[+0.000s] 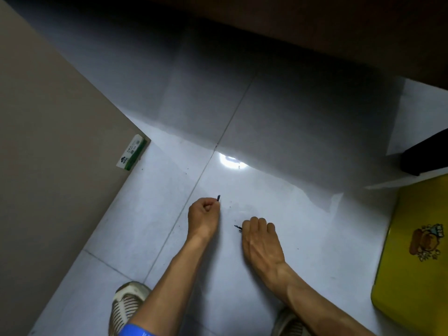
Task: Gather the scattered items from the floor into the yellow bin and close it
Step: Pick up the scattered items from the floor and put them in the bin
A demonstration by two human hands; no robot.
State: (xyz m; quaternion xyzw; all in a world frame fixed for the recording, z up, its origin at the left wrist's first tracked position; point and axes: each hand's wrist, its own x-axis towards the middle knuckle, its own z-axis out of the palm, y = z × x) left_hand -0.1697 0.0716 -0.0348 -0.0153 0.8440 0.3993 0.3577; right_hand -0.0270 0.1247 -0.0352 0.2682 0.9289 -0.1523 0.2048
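The yellow bin (412, 258) sits at 4 o'clock, shiny, with a cartoon picture, cut off by the edge. Both hands pinch thin dark sticks: left hand (203, 215) one stick (218, 198), right hand (260, 241) another (238, 227). Too small to name

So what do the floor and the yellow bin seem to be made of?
The floor looks like glazed ceramic tile: pale, glossy, mirroring a lamp, with thin grout lines. The yellow bin seems to be metal or hard plastic; its smooth printed surface with rounded corners leaves this open. The thin dark items pinched in both hands are too small to judge.
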